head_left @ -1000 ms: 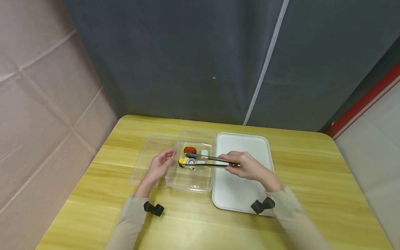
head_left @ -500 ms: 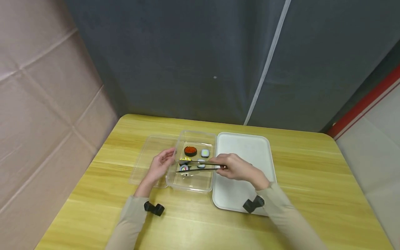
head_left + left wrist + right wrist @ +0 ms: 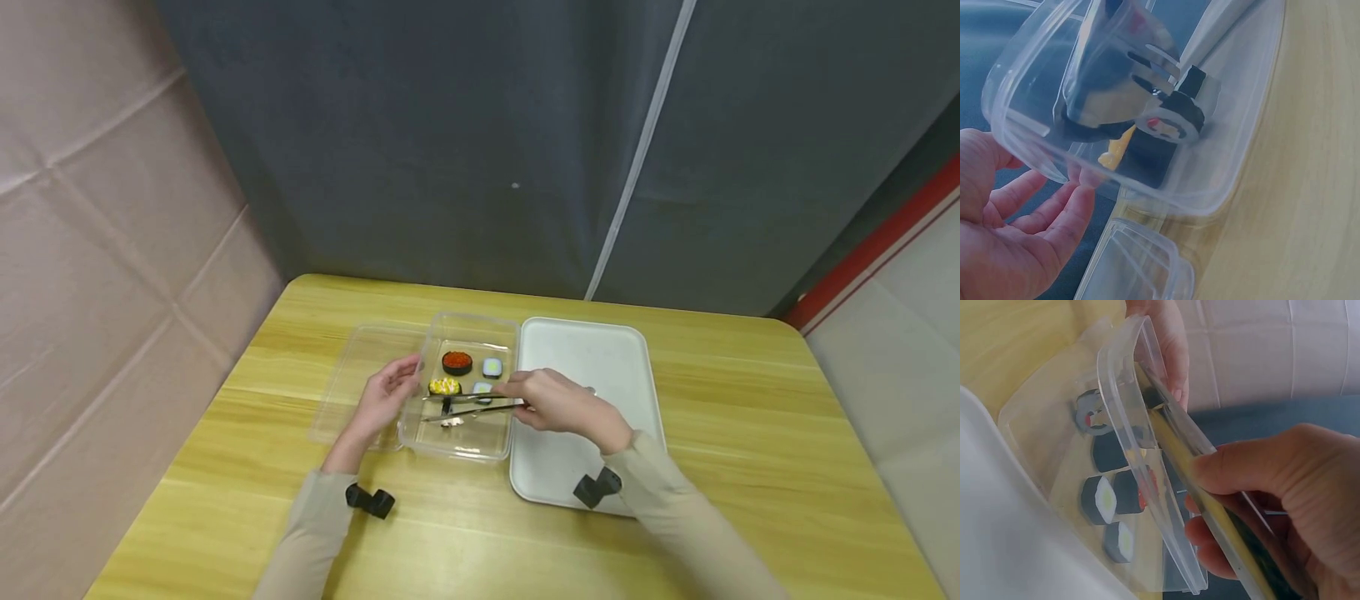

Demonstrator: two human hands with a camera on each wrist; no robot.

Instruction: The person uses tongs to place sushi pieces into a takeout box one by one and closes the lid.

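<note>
Sushi pieces (image 3: 457,363) in clear box (image 3: 459,452) — left hand (image 3: 381,402) relaxed beside it, right hand (image 3: 557,403) gripping tongs (image 3: 468,403)

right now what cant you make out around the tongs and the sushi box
- Tongs tips, head view: too small to tell whether they pinch a sushi piece.
- Right hand grip, right wrist view: box wall blurs the tongs.
- Left hand, left wrist view: cut off by the edge.

Two bare hands, the left hand (image 3: 381,402) and the right hand (image 3: 558,402), emerge from long beige fabric sleeves (image 3: 303,537) at lower centre of the head view. A small black wrist-mounted camera block (image 3: 369,500) sits at each cuff.
</note>
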